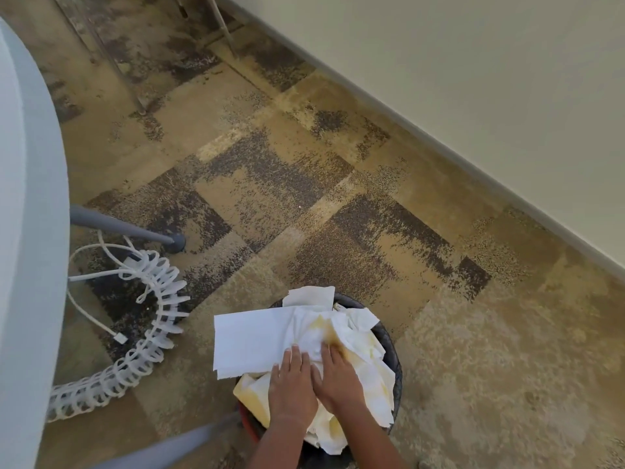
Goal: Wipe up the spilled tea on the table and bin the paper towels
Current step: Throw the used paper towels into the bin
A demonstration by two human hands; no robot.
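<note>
Along the left side runs the pale, rounded edge of the table (30, 198), and from under it a grey leg (128, 230) slants down to a foot on the carpet (473, 367). Just right of that leg a white ribbed cable sleeve (148, 336) curls across the floor in a long arc, with loose white cords (101, 275) spilling from its upper end and one plug lying flat inside the curve. Right of the sleeve, at the bottom middle, stands a dark round bin (389, 336), heaped above its rim with paper towels (257, 336). One clean white sheet sticks out flat over the bin's left rim; the crumpled ones toward the middle and right rim carry yellow-brown tea stains. The left hand (292, 387) lies palm down on the heap, fingers spread flat and close together, pressing on the paper rather than gripping any of it. The right hand (338, 377) rests just beside it, touching it along the thumb side, also flat with fingers stretched over a stained patch. Both forearms come up from the bottom edge. Beyond the bin the mottled tan and dark carpet runs to the right as far as a grey skirting strip (439, 140) at the foot of a plain cream wall (473, 62).
</note>
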